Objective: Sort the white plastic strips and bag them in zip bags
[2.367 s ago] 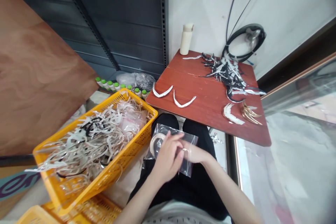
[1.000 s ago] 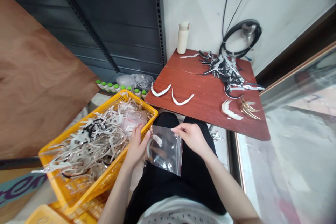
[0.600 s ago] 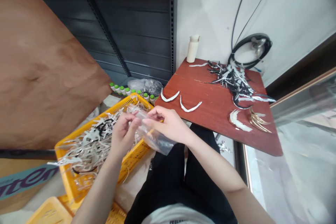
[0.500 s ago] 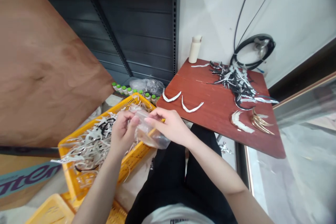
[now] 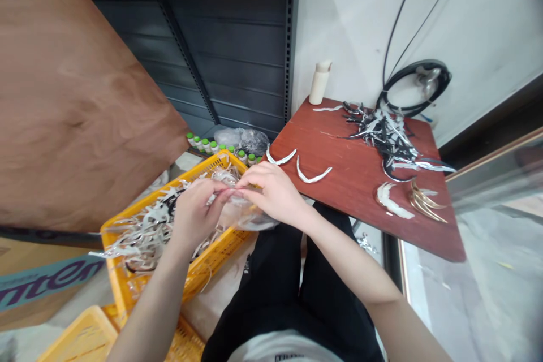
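Observation:
A clear plastic bag [image 5: 250, 218] hangs between my hands, over the near right edge of a yellow crate [image 5: 229, 248]. My left hand [image 5: 199, 208] pinches the bag's upper edge between thumb and fingers. Close against it, my right hand [image 5: 274, 192] grips the same edge, thumb and fingertips together. What the bag contains, if anything, cannot be made out. Below and left of my hands, the crate holds a tangled heap of white, clear and black strips [image 5: 155, 226].
On the red-brown table [image 5: 292, 136] lie two silvery curved strips [image 5: 311, 178], a black-and-silver pile [image 5: 382, 133], gold curved pieces [image 5: 424, 203] and a white bottle [image 5: 320, 83]. Green-capped bottles [image 5: 206, 144] line the shelf's foot. A brown board [image 5: 85, 102] leans at left.
My hands have come closer together along the bag's edge, fingertips now nearly meeting. The bag hangs lower beneath them. The whole view has shifted slightly.

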Demonstrator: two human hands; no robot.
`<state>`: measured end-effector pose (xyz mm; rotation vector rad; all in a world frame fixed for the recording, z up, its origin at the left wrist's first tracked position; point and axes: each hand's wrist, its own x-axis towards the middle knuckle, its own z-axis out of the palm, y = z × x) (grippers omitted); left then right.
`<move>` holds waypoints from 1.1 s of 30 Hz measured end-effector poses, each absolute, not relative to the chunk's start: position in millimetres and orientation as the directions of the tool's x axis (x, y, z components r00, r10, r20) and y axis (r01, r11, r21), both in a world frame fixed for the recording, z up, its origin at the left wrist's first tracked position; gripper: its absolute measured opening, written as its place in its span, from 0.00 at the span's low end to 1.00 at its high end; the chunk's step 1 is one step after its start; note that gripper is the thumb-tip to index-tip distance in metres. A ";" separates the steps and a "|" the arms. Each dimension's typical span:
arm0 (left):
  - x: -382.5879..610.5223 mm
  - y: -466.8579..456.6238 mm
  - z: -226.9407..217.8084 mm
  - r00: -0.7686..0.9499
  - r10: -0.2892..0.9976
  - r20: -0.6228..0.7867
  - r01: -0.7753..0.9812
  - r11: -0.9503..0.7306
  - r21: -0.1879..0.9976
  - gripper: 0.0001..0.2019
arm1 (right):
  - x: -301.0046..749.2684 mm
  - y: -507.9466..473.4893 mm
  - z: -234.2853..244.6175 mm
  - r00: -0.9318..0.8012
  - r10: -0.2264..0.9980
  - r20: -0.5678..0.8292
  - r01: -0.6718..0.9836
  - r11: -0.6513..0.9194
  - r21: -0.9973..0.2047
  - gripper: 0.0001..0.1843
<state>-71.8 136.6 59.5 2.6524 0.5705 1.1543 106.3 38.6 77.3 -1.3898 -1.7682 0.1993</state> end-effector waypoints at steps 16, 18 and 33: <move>-80.9 135.3 42.9 0.563 0.633 0.531 0.198 -0.727 0.657 0.07 | 133.3 16.3 70.0 0.093 0.860 0.502 0.663 0.323 -0.675 0.08; -79.5 131.8 40.3 0.543 0.643 0.539 0.226 -0.731 0.644 0.08 | 135.3 13.5 73.8 0.080 0.871 0.485 0.674 0.311 -0.670 0.08; -62.0 109.7 54.5 0.598 0.455 0.660 0.215 -0.884 0.414 0.03 | 118.9 9.8 95.7 0.003 0.918 0.398 0.734 0.269 -0.624 0.07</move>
